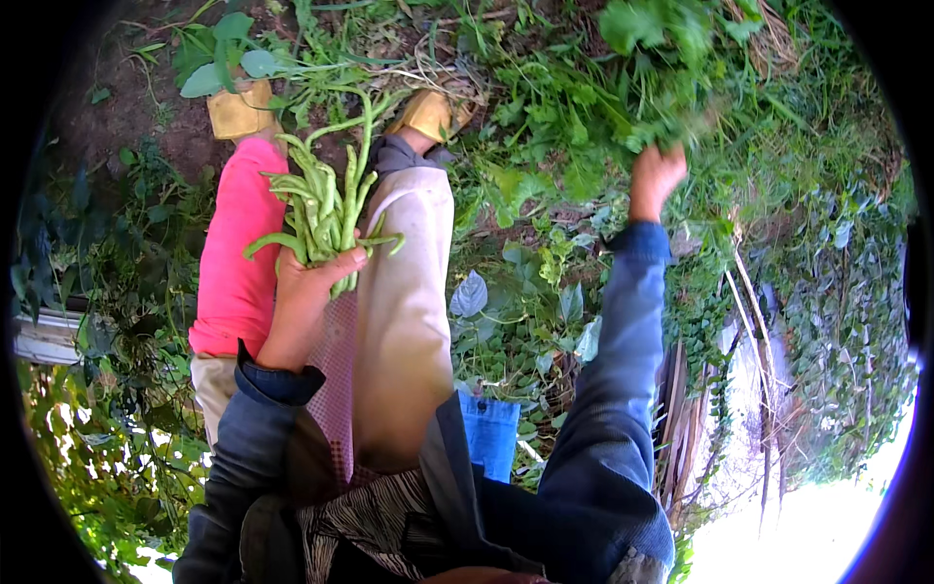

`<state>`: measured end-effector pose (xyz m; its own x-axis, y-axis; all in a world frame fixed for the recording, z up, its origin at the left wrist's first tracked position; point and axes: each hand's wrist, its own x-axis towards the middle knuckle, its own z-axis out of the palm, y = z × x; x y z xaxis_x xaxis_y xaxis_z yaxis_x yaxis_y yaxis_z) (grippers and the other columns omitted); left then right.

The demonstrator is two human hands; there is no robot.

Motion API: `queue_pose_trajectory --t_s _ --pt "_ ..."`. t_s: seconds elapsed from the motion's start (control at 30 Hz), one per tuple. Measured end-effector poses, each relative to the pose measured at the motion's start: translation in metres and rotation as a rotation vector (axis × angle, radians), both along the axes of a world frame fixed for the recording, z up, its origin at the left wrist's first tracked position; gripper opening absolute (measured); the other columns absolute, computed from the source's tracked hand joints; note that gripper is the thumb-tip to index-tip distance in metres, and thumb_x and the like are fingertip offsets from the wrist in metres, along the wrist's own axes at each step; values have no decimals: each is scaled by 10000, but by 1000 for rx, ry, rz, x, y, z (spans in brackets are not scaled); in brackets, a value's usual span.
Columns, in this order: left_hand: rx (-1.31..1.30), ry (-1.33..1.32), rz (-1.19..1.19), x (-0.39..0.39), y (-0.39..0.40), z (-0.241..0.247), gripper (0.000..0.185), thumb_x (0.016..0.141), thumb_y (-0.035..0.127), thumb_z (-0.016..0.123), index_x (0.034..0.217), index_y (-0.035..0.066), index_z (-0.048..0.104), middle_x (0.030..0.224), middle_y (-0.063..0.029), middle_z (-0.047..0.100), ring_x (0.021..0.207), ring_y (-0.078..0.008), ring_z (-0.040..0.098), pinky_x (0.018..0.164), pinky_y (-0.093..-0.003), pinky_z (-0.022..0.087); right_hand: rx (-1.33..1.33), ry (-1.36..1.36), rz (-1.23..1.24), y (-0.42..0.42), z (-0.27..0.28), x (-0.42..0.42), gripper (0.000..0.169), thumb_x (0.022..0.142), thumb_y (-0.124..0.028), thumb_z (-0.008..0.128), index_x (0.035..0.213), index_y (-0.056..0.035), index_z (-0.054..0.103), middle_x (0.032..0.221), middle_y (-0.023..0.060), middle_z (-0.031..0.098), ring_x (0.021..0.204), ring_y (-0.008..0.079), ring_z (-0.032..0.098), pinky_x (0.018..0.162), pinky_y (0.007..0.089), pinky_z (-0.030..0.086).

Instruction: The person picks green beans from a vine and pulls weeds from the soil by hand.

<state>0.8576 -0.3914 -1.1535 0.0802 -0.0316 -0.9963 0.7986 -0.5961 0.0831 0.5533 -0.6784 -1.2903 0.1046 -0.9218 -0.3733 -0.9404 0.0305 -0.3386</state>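
A bunch of long green bean pods (321, 201) is gripped in my left hand (310, 292), the thumb across the lower part and the pods fanning out above it, over my legs. Out to the right, my right hand (659, 175) is closed at the edge of leafy green plants (606, 124); the leaves just above it are blurred. Its fingers are bent, and whether stems lie inside them cannot be told. The sleeve covers the wrist.
Dry stalks (759, 328) stand at the right beside a pale surface. A blue object (490, 436) lies right of my lap. Broad-leaved plants (230, 55) grow near my feet, beside bare soil (131, 95). Vines hang at the left around a white slatted object (47, 336).
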Motion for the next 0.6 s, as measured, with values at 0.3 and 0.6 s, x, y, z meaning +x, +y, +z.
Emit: queue_pose_trajectory --t_s 0.3,0.6 --pt "-25 27 -51 -1 -5 -8 315 693 -59 649 993 8 577 878 -55 615 719 -135 592 669 -274 500 505 278 -3 -4 -132 -8 370 690 -356 684 757 5 647 735 182 631 682 342 609 603 417 471" --pt "-57 32 -32 -6 -11 -6 292 689 -50 657 965 1 577 822 -52 612 681 -138 588 647 -275 492 234 452 401 26 -99 -30 181 646 -92 679 791 -64 574 744 164 611 683 337 604 591 431 487"
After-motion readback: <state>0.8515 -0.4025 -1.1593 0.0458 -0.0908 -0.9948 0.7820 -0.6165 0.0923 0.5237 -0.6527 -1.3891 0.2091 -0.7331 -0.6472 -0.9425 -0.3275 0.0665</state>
